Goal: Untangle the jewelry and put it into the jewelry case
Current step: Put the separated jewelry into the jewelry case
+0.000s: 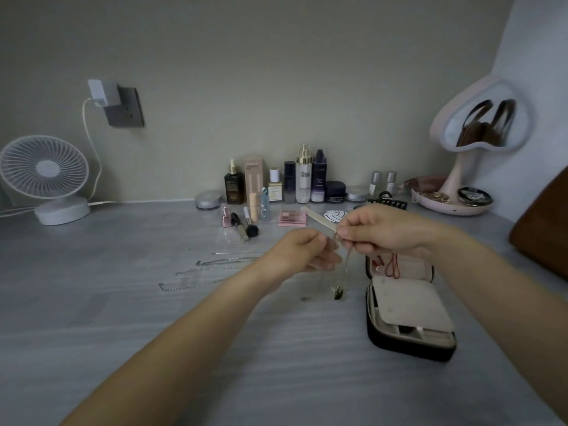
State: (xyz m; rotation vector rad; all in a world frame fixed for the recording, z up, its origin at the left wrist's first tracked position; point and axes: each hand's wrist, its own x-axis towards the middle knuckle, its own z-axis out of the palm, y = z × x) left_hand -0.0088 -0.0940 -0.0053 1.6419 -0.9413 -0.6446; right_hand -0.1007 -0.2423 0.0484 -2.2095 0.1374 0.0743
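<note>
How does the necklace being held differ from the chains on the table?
The necklace hangs pinched between the left hand and right hand; the chains lie stretched on the table. The necklace carries a dark pendant; the chains show none. Both are thin, outside the jewelry case.

Left hand (302,253) and right hand (384,230) pinch a necklace (345,267); pendant (337,293) dangles beside the open jewelry case (410,348)

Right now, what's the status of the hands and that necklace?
Left hand and right hand both pinch the necklace, which hangs free. Jewelry case open beside it. Nothing blocking; other chains lie left.
</note>
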